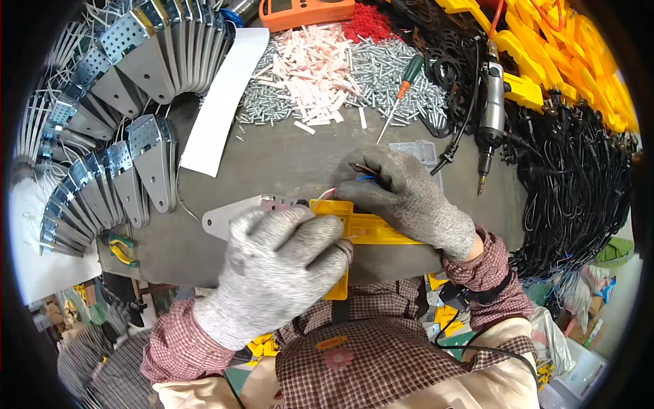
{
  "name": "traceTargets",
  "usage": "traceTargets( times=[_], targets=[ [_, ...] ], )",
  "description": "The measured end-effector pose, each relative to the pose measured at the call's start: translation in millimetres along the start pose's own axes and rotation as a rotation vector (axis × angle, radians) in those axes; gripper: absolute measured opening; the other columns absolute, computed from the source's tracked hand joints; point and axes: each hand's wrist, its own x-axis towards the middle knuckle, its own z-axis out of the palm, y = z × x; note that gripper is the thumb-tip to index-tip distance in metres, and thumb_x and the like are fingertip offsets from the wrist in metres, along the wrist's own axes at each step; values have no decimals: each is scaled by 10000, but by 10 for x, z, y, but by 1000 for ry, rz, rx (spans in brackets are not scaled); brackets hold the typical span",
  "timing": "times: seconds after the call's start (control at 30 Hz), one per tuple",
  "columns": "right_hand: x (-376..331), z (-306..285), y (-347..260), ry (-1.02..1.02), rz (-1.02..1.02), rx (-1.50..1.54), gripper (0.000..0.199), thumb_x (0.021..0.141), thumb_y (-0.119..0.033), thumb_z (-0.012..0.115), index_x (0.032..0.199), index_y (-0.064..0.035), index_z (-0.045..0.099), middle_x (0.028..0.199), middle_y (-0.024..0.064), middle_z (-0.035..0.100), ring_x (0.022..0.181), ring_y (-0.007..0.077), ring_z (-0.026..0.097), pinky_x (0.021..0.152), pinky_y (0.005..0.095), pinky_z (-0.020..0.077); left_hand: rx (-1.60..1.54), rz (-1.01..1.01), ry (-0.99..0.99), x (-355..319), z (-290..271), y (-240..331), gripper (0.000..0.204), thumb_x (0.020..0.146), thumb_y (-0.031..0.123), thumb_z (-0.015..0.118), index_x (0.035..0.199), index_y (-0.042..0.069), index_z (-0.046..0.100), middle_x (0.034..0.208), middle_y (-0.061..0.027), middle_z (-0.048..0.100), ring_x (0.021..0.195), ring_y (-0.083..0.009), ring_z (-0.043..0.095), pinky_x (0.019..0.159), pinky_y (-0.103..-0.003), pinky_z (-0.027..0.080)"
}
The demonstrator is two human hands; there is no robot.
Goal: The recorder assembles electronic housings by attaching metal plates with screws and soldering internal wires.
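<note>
Gripping yellow plastic bracket (pixel 385 230) in curled left hand (pixel 279 262), with one bar's axis running rightward, another's toward checked garment (pixel 381 351); enclosing blue wire (pixel 366 178) in curled right hand (pixel 409 201).

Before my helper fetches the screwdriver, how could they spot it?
At the far side of the grey worktable, find the silver screws right of the pink pieces. The screwdriver lies on them, its green-and-orange handle setting it apart.

Yellow part (pixel 385 231), partly hidden; grey bracket (pixel 225 215) alongside
</note>
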Motion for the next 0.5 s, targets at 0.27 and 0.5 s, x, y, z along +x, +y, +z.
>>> traceTargets(
  times=[0.27, 0.5],
  targets=[
    [-306, -332, -272, 79, -428, -524, 219, 846, -105, 718, 1055, -43, 735, 975, 81, 663, 894, 214, 666, 741, 324, 553, -186, -201, 2, 12, 210, -39, 263, 746, 116, 727, 1008, 137, 715, 1010, -7, 698, 972, -253, 587, 880, -416, 432],
    [-208, -105, -159, -71, -153, -402, 223, 913, -165, 671, 1116, -73, 669, 932, 87, 687, 833, 262, 692, 720, 375, 560, -511, -280, 121, 69, 228, -183, 236, 757, 10, 727, 977, 84, 683, 949, -62, 674, 978, -291, 579, 899, -431, 428]
  ],
)
